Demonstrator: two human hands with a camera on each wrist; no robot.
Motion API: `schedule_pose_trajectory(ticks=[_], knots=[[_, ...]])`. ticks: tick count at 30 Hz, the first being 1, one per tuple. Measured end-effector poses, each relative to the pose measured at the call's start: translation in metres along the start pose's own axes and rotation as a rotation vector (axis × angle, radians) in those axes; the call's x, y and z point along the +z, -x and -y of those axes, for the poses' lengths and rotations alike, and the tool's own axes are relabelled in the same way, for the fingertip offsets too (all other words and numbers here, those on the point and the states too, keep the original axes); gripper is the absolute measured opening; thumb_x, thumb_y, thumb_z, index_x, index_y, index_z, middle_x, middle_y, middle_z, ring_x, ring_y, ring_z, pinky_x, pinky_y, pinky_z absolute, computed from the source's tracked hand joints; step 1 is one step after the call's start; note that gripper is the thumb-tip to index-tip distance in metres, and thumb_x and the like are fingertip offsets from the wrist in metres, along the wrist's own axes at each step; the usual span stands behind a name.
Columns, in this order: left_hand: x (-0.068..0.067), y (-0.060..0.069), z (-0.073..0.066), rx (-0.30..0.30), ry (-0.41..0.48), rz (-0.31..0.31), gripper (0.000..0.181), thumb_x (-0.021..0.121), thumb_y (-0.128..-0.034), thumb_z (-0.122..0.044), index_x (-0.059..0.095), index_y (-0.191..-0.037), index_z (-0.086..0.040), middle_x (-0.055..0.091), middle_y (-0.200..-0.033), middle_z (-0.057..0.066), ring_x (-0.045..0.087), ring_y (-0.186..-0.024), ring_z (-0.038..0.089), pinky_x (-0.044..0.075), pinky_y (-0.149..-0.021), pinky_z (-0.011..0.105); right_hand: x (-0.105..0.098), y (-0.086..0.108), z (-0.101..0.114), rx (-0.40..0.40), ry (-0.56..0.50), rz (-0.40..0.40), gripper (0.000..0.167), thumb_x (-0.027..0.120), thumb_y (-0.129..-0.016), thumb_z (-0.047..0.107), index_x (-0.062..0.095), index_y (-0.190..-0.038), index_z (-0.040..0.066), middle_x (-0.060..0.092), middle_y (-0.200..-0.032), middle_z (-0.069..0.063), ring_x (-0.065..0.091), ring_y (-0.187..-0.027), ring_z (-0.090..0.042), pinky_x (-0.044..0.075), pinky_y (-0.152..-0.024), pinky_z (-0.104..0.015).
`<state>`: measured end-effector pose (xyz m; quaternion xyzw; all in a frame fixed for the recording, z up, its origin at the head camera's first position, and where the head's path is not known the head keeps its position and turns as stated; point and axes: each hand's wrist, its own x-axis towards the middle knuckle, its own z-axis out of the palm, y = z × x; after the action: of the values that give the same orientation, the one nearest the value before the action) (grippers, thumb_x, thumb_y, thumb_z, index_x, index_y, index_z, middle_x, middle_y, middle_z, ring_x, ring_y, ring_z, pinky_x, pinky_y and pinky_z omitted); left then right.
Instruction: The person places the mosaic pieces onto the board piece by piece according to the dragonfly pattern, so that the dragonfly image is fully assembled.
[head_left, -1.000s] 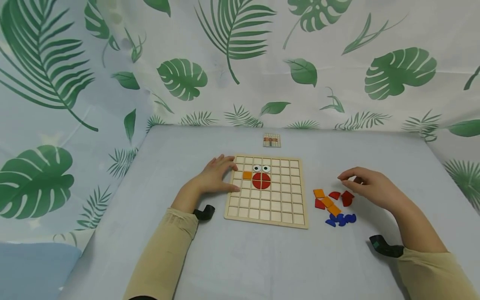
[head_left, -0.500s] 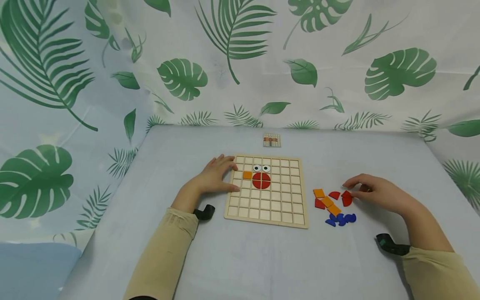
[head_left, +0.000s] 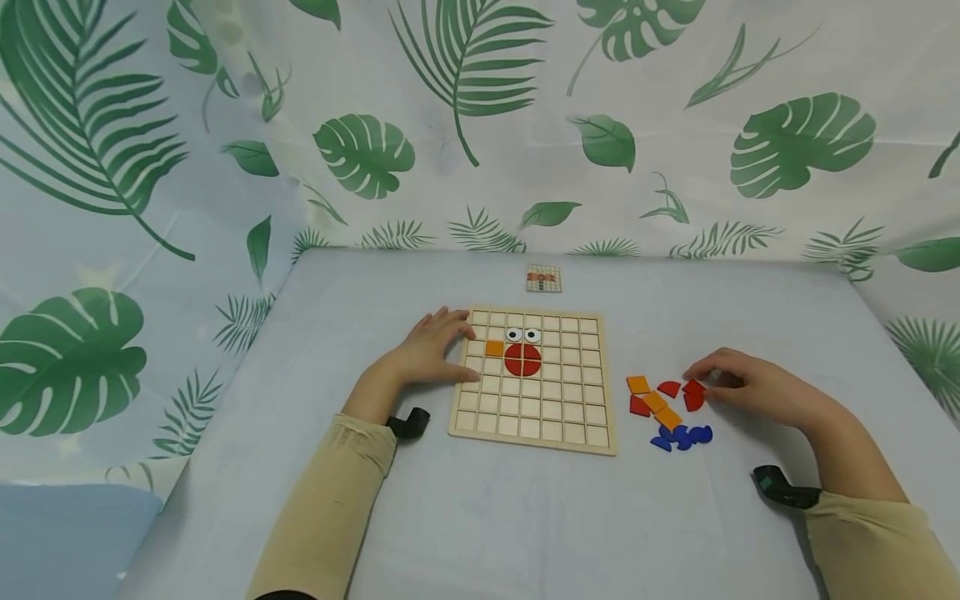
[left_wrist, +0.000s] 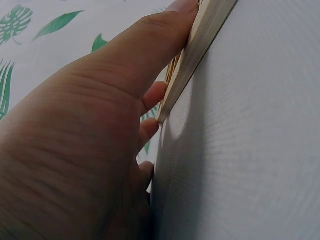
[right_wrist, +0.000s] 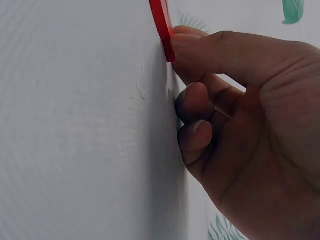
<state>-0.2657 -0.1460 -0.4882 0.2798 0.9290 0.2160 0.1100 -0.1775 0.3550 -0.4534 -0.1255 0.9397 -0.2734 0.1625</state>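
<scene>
My left hand (head_left: pixel 429 352) rests against the left edge of a square wooden grid board (head_left: pixel 519 427), thumb and fingers spread along the rim. In the left wrist view the thumb lies straight on the board's side (left_wrist: pixel 200 47). Set in the board are two eye tiles (head_left: pixel 522 335), an orange square (head_left: pixel 494 348) and a red disc of quarter pieces (head_left: pixel 522 360). On the right, my right hand (head_left: pixel 761 392) has thumb and index finger at two overlapping red pieces (head_left: pixel 694 400). The right wrist view has the thumb pressing a red piece's edge (right_wrist: pixel 162 25), other fingers curled.
Beside the red pieces lie loose orange squares (head_left: pixel 656 402), a red quarter (head_left: pixel 669 389), another red piece (head_left: pixel 640 406) and several blue pieces (head_left: pixel 681 437). A small patterned card (head_left: pixel 543 278) lies behind the board. Leaf-printed cloth (head_left: pixel 540 133) hangs behind the table.
My right hand has come down and slightly toward me, its fingertips now at the overlapping red pieces. My left hand and the board have stayed in place.
</scene>
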Motion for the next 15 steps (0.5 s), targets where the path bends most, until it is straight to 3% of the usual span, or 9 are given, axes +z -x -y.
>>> schedule_pose_trajectory(ticks=[8,15], knots=[[-0.001,0.001,0.000,-0.001,0.003,0.005,0.064,0.072,-0.0762,-0.064,0.049,-0.123,-0.028,0.021,-0.159,0.000,0.004,-0.148,0.027,-0.002,-0.117,0.038,0.009,-0.009,0.011,-0.061,0.041,-0.045,0.029,0.074,-0.087,0.035,0.068,-0.111,0.020,0.056,-0.107,-0.003,0.050,-0.092,-0.021,0.050,-0.071,-0.026],[-0.003,0.002,-0.002,0.005,0.010,-0.001,0.063,0.072,-0.0761,-0.063,0.049,-0.122,-0.026,0.022,-0.159,0.001,0.005,-0.148,0.028,-0.002,-0.118,0.039,0.017,-0.015,0.019,-0.065,0.059,-0.055,0.030,0.078,-0.083,0.035,0.066,-0.105,0.018,0.054,-0.101,-0.003,0.051,-0.087,-0.020,0.051,-0.068,-0.025]])
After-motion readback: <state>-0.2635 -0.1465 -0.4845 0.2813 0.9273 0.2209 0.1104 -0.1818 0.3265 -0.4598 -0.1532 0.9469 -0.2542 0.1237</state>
